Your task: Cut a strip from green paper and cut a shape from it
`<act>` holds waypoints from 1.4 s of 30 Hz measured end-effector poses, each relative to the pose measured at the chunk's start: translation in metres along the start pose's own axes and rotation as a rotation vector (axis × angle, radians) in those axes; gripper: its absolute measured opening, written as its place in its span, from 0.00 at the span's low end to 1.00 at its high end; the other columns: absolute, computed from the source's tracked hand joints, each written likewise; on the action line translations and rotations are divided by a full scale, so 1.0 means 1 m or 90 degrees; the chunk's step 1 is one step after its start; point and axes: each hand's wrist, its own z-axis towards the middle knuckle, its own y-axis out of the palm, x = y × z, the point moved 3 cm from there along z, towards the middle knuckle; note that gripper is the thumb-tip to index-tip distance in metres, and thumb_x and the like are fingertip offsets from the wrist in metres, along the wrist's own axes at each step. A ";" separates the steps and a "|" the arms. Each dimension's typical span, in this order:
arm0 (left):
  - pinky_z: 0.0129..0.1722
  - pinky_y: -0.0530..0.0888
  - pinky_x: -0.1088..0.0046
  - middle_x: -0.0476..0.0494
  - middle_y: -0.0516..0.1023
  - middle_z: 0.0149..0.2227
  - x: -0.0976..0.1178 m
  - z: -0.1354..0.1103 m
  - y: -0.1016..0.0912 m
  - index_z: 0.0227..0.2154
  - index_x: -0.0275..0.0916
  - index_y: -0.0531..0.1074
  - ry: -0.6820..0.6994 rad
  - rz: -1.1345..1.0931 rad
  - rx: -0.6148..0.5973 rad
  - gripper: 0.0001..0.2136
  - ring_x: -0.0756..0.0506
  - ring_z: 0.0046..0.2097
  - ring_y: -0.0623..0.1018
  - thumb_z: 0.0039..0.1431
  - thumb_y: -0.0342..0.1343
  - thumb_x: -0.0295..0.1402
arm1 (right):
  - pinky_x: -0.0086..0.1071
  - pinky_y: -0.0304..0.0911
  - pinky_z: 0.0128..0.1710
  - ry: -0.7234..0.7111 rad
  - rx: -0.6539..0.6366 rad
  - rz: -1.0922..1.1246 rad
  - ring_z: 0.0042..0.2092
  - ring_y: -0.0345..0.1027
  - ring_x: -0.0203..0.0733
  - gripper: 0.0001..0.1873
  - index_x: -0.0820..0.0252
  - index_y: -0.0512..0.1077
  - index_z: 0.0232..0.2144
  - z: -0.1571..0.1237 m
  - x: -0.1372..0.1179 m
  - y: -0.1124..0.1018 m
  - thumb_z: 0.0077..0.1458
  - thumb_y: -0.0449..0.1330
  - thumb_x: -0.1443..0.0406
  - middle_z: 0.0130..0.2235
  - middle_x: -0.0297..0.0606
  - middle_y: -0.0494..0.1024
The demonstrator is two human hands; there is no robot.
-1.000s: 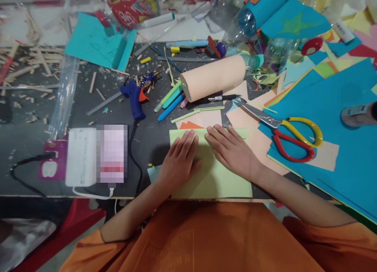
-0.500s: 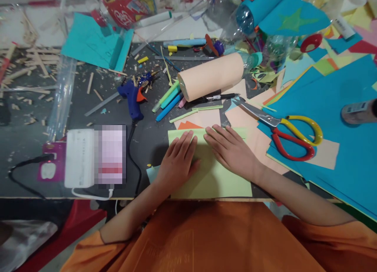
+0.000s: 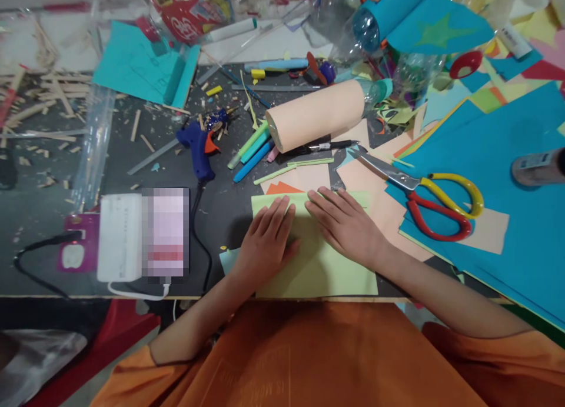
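Note:
A light green paper sheet [image 3: 326, 272] lies at the table's near edge. My left hand [image 3: 267, 239] rests flat on its left part, fingers stretched toward the far edge. My right hand [image 3: 346, 222] lies flat on the sheet's upper middle, fingers spread and pointing left along the folded top edge. Neither hand holds anything. Peach paper [image 3: 309, 176] and an orange scrap [image 3: 282, 188] peek out just beyond the green sheet.
Red-and-yellow scissors [image 3: 435, 198] lie on blue paper [image 3: 521, 219] to the right. A peach-wrapped bottle [image 3: 318, 114], markers [image 3: 253, 148], a black pen [image 3: 329, 145] and a blue glue gun [image 3: 198, 148] lie beyond the hands. A white power bank [image 3: 119, 236] with cables sits at left.

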 end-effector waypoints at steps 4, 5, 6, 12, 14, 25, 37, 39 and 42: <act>0.59 0.65 0.58 0.23 0.70 0.57 0.000 0.000 0.000 0.58 0.24 0.60 -0.002 -0.009 0.001 0.23 0.34 0.62 0.67 0.64 0.48 0.34 | 0.44 0.55 0.59 -0.003 0.013 -0.011 0.61 0.60 0.50 0.21 0.68 0.68 0.55 0.000 -0.001 0.000 0.64 0.46 0.68 0.59 0.45 0.71; 0.59 0.65 0.58 0.23 0.70 0.57 0.000 0.000 0.000 0.58 0.24 0.60 -0.003 -0.013 0.000 0.24 0.34 0.62 0.67 0.64 0.48 0.34 | 0.44 0.55 0.59 -0.005 0.013 -0.010 0.61 0.60 0.50 0.21 0.68 0.68 0.55 0.000 -0.001 0.000 0.64 0.46 0.68 0.59 0.45 0.71; 0.59 0.65 0.58 0.24 0.70 0.57 0.000 -0.001 0.000 0.58 0.24 0.60 -0.005 -0.018 -0.002 0.24 0.34 0.62 0.66 0.64 0.48 0.34 | 0.45 0.55 0.59 -0.004 0.011 -0.005 0.61 0.60 0.51 0.21 0.68 0.68 0.55 0.001 -0.001 0.001 0.64 0.46 0.68 0.59 0.46 0.71; 0.59 0.65 0.57 0.24 0.69 0.58 0.000 -0.001 0.002 0.59 0.25 0.59 -0.008 -0.017 -0.006 0.24 0.35 0.63 0.66 0.64 0.47 0.35 | 0.45 0.55 0.60 0.006 -0.005 0.012 0.62 0.59 0.50 0.21 0.66 0.67 0.56 -0.001 0.000 0.002 0.63 0.47 0.68 0.60 0.46 0.70; 0.59 0.65 0.57 0.24 0.69 0.58 0.000 -0.001 0.002 0.59 0.26 0.58 -0.012 -0.025 -0.004 0.24 0.35 0.63 0.66 0.64 0.47 0.35 | 0.46 0.55 0.61 0.012 -0.012 0.025 0.63 0.58 0.50 0.22 0.66 0.66 0.57 -0.001 0.001 0.003 0.63 0.47 0.68 0.60 0.46 0.70; 0.57 0.67 0.59 0.26 0.71 0.57 0.000 -0.001 0.000 0.57 0.26 0.61 -0.008 0.010 -0.007 0.22 0.35 0.61 0.68 0.64 0.47 0.35 | 0.43 0.57 0.59 -0.004 0.018 -0.026 0.60 0.63 0.49 0.19 0.65 0.69 0.53 0.001 0.000 0.000 0.64 0.47 0.68 0.58 0.42 0.73; 0.60 0.63 0.56 0.28 0.70 0.58 0.001 -0.003 0.000 0.59 0.29 0.61 -0.018 -0.009 -0.006 0.22 0.36 0.61 0.68 0.64 0.48 0.34 | 0.45 0.58 0.59 -0.002 0.021 0.012 0.61 0.61 0.49 0.19 0.65 0.70 0.53 0.000 0.000 0.000 0.64 0.48 0.68 0.58 0.45 0.73; 0.61 0.63 0.57 0.29 0.70 0.59 0.000 -0.003 0.001 0.60 0.31 0.60 -0.026 -0.024 -0.005 0.23 0.37 0.62 0.67 0.64 0.48 0.34 | 0.45 0.57 0.59 0.001 0.018 0.025 0.61 0.61 0.49 0.19 0.65 0.70 0.53 -0.001 0.000 0.001 0.63 0.48 0.68 0.58 0.46 0.72; 0.61 0.63 0.57 0.30 0.69 0.59 0.000 -0.003 0.001 0.60 0.32 0.60 -0.030 -0.033 -0.002 0.23 0.38 0.62 0.67 0.64 0.48 0.34 | 0.45 0.58 0.59 -0.003 0.018 0.025 0.61 0.61 0.50 0.19 0.65 0.70 0.53 -0.001 0.000 0.001 0.63 0.48 0.68 0.58 0.46 0.72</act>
